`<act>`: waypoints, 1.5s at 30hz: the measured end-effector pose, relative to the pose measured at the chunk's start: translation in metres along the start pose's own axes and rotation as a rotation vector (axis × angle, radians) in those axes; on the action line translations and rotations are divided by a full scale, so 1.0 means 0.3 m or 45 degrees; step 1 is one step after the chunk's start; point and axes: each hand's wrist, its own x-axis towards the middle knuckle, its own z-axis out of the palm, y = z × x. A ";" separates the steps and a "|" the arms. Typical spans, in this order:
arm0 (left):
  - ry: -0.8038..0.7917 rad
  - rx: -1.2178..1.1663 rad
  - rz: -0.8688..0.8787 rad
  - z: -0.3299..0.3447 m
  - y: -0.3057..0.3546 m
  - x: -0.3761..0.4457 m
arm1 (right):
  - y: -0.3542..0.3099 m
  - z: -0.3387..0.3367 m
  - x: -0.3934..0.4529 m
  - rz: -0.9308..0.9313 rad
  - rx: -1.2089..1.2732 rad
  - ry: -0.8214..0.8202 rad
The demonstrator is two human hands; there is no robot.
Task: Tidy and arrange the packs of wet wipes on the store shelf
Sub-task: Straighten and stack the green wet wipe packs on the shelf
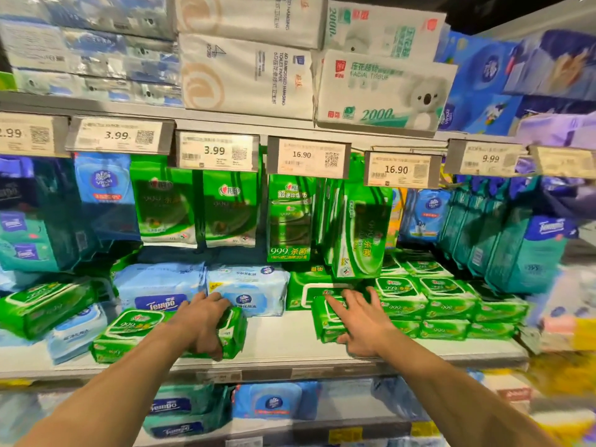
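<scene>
The left hand (206,321) lies over the right end of a green wet-wipes pack (135,330) at the front of the shelf (283,343). Its fingers curl over the far edge of this pack and the thumb comes down on the near face, so the grip is grasping the pack. The pack lies flat, and its long axis runs left to right, a little turned so that its left end comes nearer to the shelf front. Most of its length is to the left of the grip.

The right hand (361,321) rests flat, with straight spread fingers, on a second green pack (325,317). This grip is released; it only presses or touches the top. The second pack lies tilted against the row of stacked green packs (445,304), which stands just to its right. A bare stretch of shelf is between the two hands.

Taking the stacked row as landmark: the second pack touches its left side, while the first pack is well apart to the left of it, in front of the blue Tempo pack (158,288) and the light blue Vinda pack (248,291).

In my judgement the coming move depends on this gap. The left-hand pack probably has to travel rightward, along its own long axis, towards the green row, and the left hand is the nearer one for it. Because the hold is at one end, the far end may swing or drag on the shelf.
</scene>
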 end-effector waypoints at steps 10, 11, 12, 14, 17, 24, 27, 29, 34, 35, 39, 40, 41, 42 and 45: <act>0.000 -0.046 0.003 0.004 0.113 0.058 | 0.001 0.035 0.019 -0.002 -0.050 0.091; 0.002 -0.063 0.011 0.008 0.118 0.066 | -0.002 0.036 0.020 -0.014 -0.065 0.101; 0.001 -0.076 0.016 0.008 0.125 0.071 | -0.004 0.036 0.021 -0.020 -0.083 0.101; 0.002 -0.097 0.019 0.005 0.132 0.079 | -0.006 0.032 0.031 -0.018 -0.103 0.092; 0.007 -0.112 0.009 0.009 0.154 0.073 | -0.004 0.049 0.024 -0.001 -0.069 0.095; 0.131 -0.169 0.031 0.014 0.210 0.017 | -0.036 0.087 -0.022 0.037 0.065 0.123; 0.254 -0.263 0.065 -0.021 0.266 0.012 | -0.028 0.078 -0.069 -0.012 0.145 0.123; 0.320 -0.273 0.114 -0.059 0.325 0.020 | -0.005 0.082 -0.121 -0.088 0.196 0.199; 0.361 -0.309 0.167 -0.131 0.502 0.065 | 0.096 0.104 -0.258 -0.157 0.156 0.445; 0.359 -0.317 0.173 -0.133 0.537 0.079 | 0.116 0.112 -0.286 -0.129 0.164 0.459; 0.345 -0.355 0.210 -0.117 0.650 0.144 | 0.202 0.171 -0.375 -0.024 0.170 0.477; 0.364 -0.364 0.213 -0.109 0.668 0.157 | 0.218 0.184 -0.394 -0.009 0.180 0.482; 0.389 -0.372 0.218 -0.100 0.683 0.170 | 0.231 0.196 -0.409 0.002 0.189 0.493; 0.411 -0.370 0.227 -0.091 0.693 0.178 | 0.238 0.204 -0.421 0.010 0.198 0.489; 0.423 -0.299 0.250 -0.074 0.729 0.193 | 0.254 0.228 -0.445 0.046 0.256 0.422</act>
